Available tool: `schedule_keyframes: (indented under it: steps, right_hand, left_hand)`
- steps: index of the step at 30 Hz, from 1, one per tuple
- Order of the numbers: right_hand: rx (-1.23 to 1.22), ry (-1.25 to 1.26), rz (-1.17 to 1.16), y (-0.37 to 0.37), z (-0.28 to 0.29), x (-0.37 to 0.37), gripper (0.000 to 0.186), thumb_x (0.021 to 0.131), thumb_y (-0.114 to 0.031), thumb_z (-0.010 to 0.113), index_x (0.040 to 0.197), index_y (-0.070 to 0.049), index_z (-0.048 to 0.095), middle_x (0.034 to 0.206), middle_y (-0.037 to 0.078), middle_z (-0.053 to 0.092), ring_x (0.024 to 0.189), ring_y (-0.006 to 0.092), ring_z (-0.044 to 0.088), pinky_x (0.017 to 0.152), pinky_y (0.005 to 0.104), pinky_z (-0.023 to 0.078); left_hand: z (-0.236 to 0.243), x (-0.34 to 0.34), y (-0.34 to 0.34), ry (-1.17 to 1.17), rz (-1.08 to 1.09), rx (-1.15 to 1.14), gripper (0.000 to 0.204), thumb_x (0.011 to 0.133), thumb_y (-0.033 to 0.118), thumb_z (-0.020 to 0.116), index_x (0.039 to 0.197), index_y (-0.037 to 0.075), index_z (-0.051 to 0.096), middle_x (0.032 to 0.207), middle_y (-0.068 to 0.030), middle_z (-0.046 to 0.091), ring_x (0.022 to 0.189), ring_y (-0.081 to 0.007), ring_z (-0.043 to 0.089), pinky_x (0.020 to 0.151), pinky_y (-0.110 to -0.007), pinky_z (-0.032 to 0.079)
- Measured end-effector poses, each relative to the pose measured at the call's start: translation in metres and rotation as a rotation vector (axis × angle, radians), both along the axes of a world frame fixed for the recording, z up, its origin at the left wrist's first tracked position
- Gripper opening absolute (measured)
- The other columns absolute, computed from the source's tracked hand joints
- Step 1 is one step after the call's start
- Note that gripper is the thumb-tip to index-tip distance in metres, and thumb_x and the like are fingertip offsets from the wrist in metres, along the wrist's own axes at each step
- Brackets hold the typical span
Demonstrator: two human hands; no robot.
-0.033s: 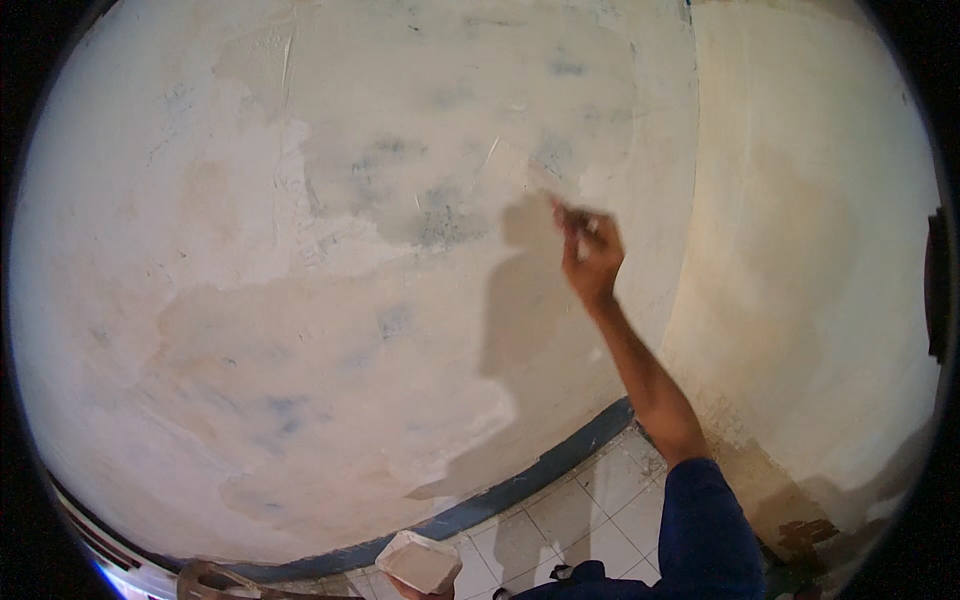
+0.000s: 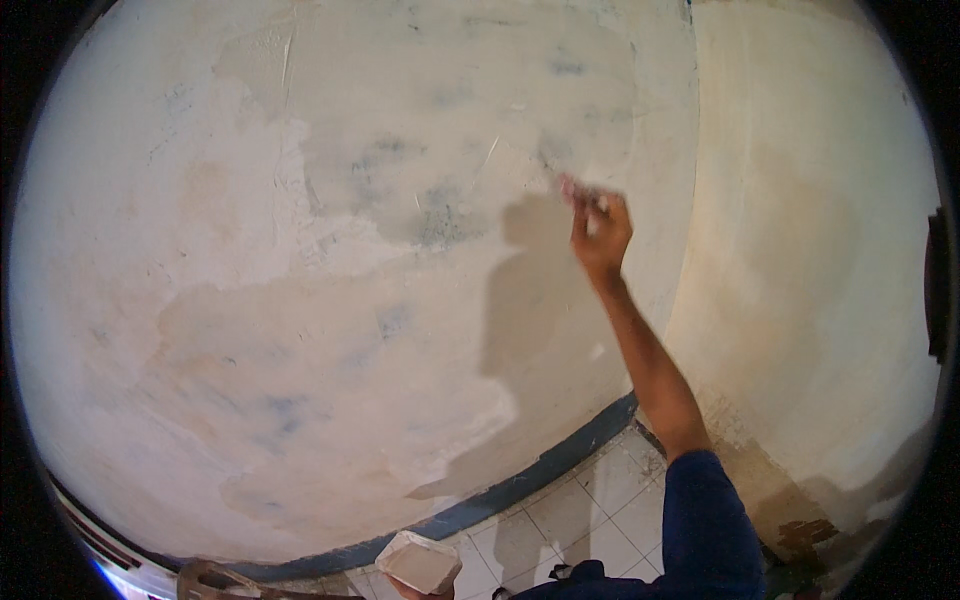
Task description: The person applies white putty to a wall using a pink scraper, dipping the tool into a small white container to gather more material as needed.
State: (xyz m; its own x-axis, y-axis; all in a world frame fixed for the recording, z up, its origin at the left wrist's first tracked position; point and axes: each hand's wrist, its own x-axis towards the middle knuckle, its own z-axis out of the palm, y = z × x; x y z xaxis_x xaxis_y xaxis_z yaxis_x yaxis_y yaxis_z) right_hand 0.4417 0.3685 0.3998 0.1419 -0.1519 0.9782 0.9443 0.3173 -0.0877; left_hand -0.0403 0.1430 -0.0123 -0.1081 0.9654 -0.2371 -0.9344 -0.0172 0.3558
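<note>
My right hand is raised to the patchy wall, fingers pinched round what looks like a putty knife. Motion blurs the blade, which lies at the wall's surface. Low in the picture, my left hand is closed under a squarish tub of pale putty, with most of its fingers hidden. Smooth beige coats of filler, bluish-grey smudges and a few raised ridges mark the wall around the knife.
A dark grey skirting strip follows the wall's foot above white floor tiles. At right, another wall meets this one in a corner. A brown curved object stands at the lower left. My shadow falls on the wall.
My right hand has shifted slightly up and to the right along the wall with the putty knife. The left hand and tub stay in place.
</note>
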Motion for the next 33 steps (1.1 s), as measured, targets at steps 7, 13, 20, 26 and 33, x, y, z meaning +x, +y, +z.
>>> schedule_keyframes:
  steps: [7, 13, 20, 26, 33]
  right_hand:
    - [-0.336, -0.016, -0.271, 0.035, -0.016, 0.016, 0.039, 0.073, -0.004, 0.066, 0.111, -0.012, 0.067, 0.100, 0.007, 0.062, 0.093, 0.0298, 0.057, 0.072, 0.0407, 0.054]
    - [-0.275, -0.247, 0.067, -0.006, -0.122, -0.052, 0.042, 0.068, 0.004, 0.066, 0.107, -0.009, 0.071, 0.103, 0.004, 0.066, 0.088, 0.0264, 0.062, 0.072, 0.0339, 0.055]
    - [-0.161, -0.086, 0.019, -0.019, -0.016, -0.028, 0.022, 0.083, 0.003, 0.058, 0.094, -0.008, 0.073, 0.090, 0.005, 0.069, 0.079, 0.0222, 0.059, 0.073, 0.0320, 0.049]
    - [0.051, -0.142, -0.168, 0.011, 0.074, 0.002, 0.022, 0.072, 0.004, 0.066, 0.092, -0.004, 0.070, 0.088, 0.010, 0.064, 0.081, 0.0301, 0.058, 0.069, 0.0358, 0.049]
    - [-0.227, -0.345, -0.002, 0.003, -0.062, -0.084, 0.041, 0.065, -0.003, 0.068, 0.105, -0.009, 0.068, 0.103, 0.005, 0.064, 0.094, 0.0255, 0.061, 0.066, 0.0353, 0.057]
  left_hand:
    - [-0.091, -0.050, 0.006, -0.423, -0.205, 0.451, 0.046, 0.093, 0.052, 0.046, 0.122, 0.018, 0.057, 0.114, 0.0001, 0.064, 0.106, -0.0222, 0.059, 0.095, -0.048, 0.046]
    - [0.043, -0.001, -0.023, -0.049, 0.042, -0.109, 0.044, 0.095, 0.048, 0.043, 0.122, 0.018, 0.058, 0.119, -0.0024, 0.061, 0.113, -0.0247, 0.054, 0.099, -0.052, 0.040]
    - [0.023, -0.013, -0.014, -0.198, -0.057, 0.112, 0.037, 0.093, 0.046, 0.049, 0.116, 0.019, 0.061, 0.109, 0.0016, 0.063, 0.099, -0.0195, 0.059, 0.087, -0.046, 0.048]
    - [0.009, -0.007, -0.005, -0.148, 0.096, -0.135, 0.035, 0.092, 0.044, 0.051, 0.113, 0.018, 0.062, 0.104, 0.0026, 0.064, 0.094, -0.0171, 0.059, 0.083, -0.043, 0.049]
    - [0.041, -0.005, -0.008, -0.322, -0.139, 0.156, 0.034, 0.093, 0.044, 0.047, 0.110, 0.016, 0.058, 0.103, 0.0012, 0.059, 0.095, -0.0172, 0.057, 0.084, -0.043, 0.049]
